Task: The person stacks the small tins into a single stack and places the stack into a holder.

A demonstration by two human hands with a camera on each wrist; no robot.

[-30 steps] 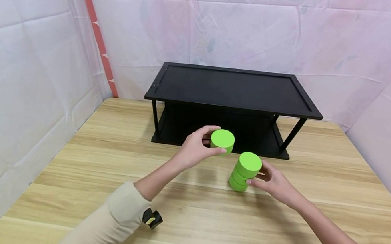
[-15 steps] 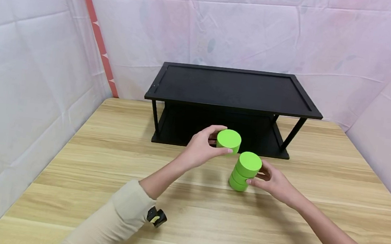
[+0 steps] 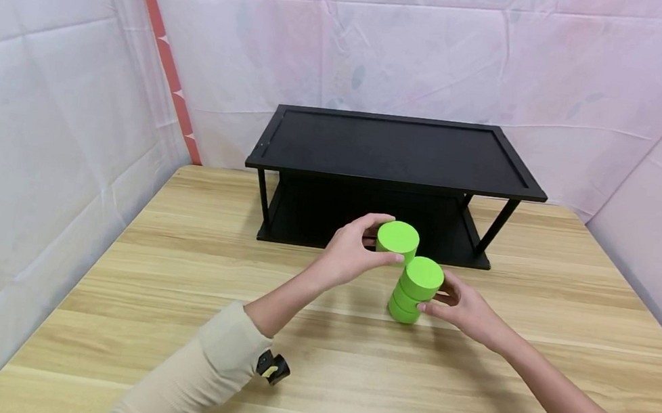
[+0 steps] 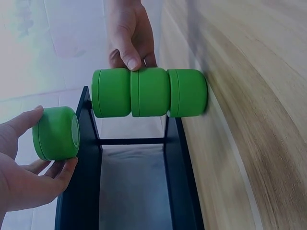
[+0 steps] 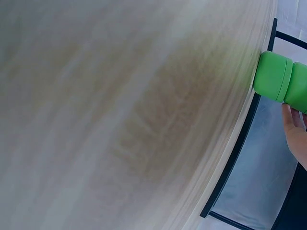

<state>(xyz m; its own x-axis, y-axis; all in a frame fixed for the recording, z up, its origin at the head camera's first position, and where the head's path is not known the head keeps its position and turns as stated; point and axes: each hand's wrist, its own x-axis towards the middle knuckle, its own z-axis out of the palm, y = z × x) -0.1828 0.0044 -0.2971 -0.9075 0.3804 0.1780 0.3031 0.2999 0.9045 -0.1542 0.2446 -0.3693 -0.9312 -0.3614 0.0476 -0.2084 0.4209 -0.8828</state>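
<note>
My left hand [image 3: 350,253] grips a small green round container [image 3: 397,238] by its sides, thumb in front and fingers behind. It is in the air, slightly left of and beyond a stack of three like containers [image 3: 422,278] on the table. In the left wrist view a gap separates the held container [image 4: 56,134] from the top of the stack [image 4: 150,92]. My right hand [image 3: 466,310] holds the stack around its middle container, thumb on the near side. The right wrist view shows only the lower part of the stack [image 5: 273,76] and some fingers [image 5: 290,117].
Behind the hands stands a black two-tier rack [image 3: 399,149] with thin posts and a lower shelf [image 3: 328,227]. The wooden table [image 3: 209,254] is bordered by pale cloth walls [image 3: 409,59] at the back and both sides.
My left hand has carried its container to the right, closer to the stack. The right hand and the stack have stayed in place.
</note>
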